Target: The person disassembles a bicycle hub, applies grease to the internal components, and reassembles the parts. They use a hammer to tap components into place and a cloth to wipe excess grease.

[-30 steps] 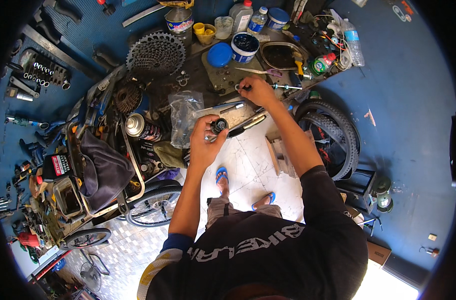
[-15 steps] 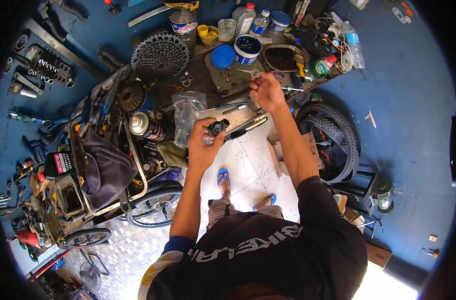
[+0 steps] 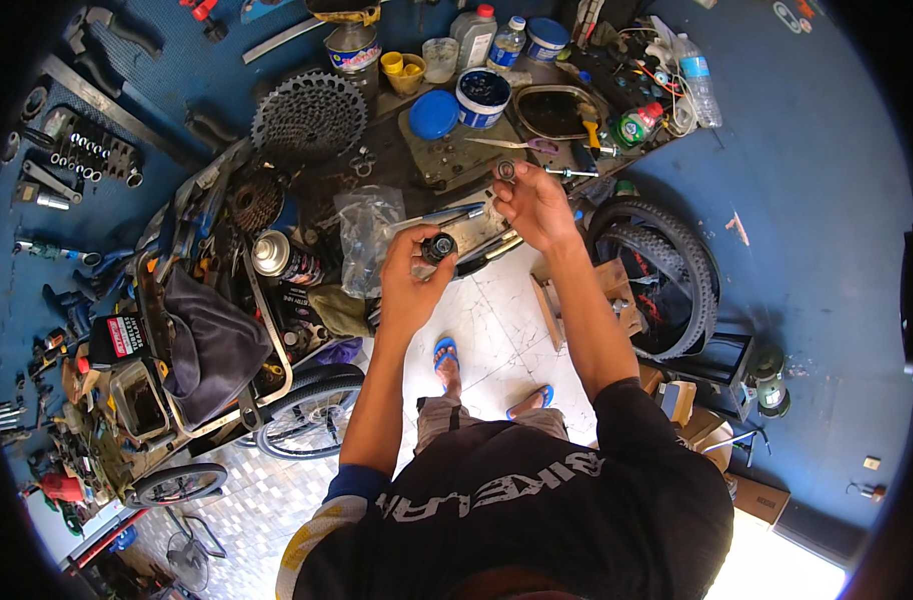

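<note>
My left hand (image 3: 404, 280) is closed round a short black cylindrical part (image 3: 438, 248), its round open end facing up toward me. It looks like a bicycle hub piece, though its exact kind I cannot make out. Farther right and a little higher, my right hand (image 3: 538, 208) pinches a small grey metal ring (image 3: 506, 172) that resembles a bearing. A gap separates the ring from the black part. Beyond my right fingers, scissors (image 3: 541, 146) with purple handles lie on the bench.
The cluttered workbench holds an open tub of dark grease (image 3: 483, 97), its blue lid (image 3: 434, 114), a metal tray (image 3: 524, 96), a large cassette (image 3: 309, 112), a clear plastic bag (image 3: 361, 235) and a spray can (image 3: 273, 254). Bicycle tyres (image 3: 701, 270) stand at the right wall.
My right hand has come nearer with the ring, closing some distance to the black part. My left hand has turned the part so its end faces up. The view has shifted slightly.
</note>
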The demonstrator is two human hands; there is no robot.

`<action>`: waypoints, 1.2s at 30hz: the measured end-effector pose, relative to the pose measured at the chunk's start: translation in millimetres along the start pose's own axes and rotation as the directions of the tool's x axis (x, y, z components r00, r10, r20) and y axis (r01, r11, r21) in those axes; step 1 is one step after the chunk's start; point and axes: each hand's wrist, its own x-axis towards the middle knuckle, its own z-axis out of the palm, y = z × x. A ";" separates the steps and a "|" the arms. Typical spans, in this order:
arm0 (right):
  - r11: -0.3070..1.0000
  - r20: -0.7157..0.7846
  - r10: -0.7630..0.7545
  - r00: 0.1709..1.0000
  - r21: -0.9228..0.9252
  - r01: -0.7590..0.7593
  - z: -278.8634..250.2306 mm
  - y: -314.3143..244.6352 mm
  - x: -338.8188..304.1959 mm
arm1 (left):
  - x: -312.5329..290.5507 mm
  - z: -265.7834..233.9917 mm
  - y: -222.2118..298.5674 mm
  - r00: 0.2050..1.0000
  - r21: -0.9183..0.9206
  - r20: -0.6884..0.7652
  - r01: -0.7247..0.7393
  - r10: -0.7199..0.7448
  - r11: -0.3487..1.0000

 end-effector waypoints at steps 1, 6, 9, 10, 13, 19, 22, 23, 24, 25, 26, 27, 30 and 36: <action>0.986 0.018 0.018 1.000 -0.165 -0.015 5.6 -4.0 -5.5 | 0.8 0.5 -2.0 1.000 0.002 0.002 -0.024 0.024 1.000; 0.476 0.352 -0.126 0.928 -0.799 0.367 40.3 -5.8 -36.7 | 7.9 5.8 13.0 0.994 0.099 0.034 -0.110 0.108 0.989; 0.003 0.499 -0.083 0.863 -0.865 0.501 61.3 -16.7 -53.0 | 10.4 10.1 22.5 0.992 0.082 0.035 -0.126 0.123 0.989; -0.131 0.550 -0.070 0.832 -0.832 0.539 65.9 -19.2 -56.1 | 10.8 11.6 24.9 0.992 0.062 0.034 -0.124 0.122 0.990; -0.251 0.567 -0.039 0.823 -0.803 0.541 76.2 -26.3 -61.8 | 11.9 13.5 28.7 0.986 0.118 0.053 -0.161 0.156 0.980; -0.287 0.631 -0.042 0.775 -0.750 0.595 73.6 -27.7 -62.1 | 12.0 12.5 28.3 0.982 0.156 0.088 -0.180 0.168 0.971; -0.257 0.612 -0.047 0.790 -0.771 0.582 72.8 -29.6 -63.2 | 11.7 14.1 33.7 0.981 0.145 0.099 -0.180 0.166 0.973; -0.246 0.602 -0.051 0.797 -0.781 0.574 72.6 -30.4 -63.8 | 11.5 14.4 34.3 0.980 0.148 0.102 -0.183 0.169 0.972; -0.200 0.583 -0.098 0.807 -0.806 0.558 72.1 -28.9 -63.7 | 11.4 14.8 34.7 0.980 0.151 0.104 -0.186 0.171 0.971; -0.153 0.561 -0.144 0.815 -0.827 0.542 71.4 -25.9 -63.1 | 11.1 15.2 35.0 0.979 0.154 0.106 -0.189 0.174 0.970; -0.105 0.535 -0.190 0.823 -0.845 0.525 70.1 -24.2 -63.0 | 10.9 16.8 35.6 0.981 0.137 0.089 -0.181 0.170 0.974; -0.082 0.512 -0.181 0.840 -0.858 0.506 67.9 -24.5 -63.3 | 10.4 18.9 36.3 0.984 0.120 0.071 -0.173 0.166 0.978; 0.045 0.395 -0.122 0.910 -0.914 0.403 60.0 -27.4 -62.1 | 10.2 22.4 29.2 0.986 0.069 0.068 -0.158 0.153 0.985; 0.465 0.105 -0.036 0.994 -0.878 0.110 31.3 -14.7 -55.6 | 10.8 29.6 36.9 0.990 -0.118 0.130 -0.037 0.053 0.992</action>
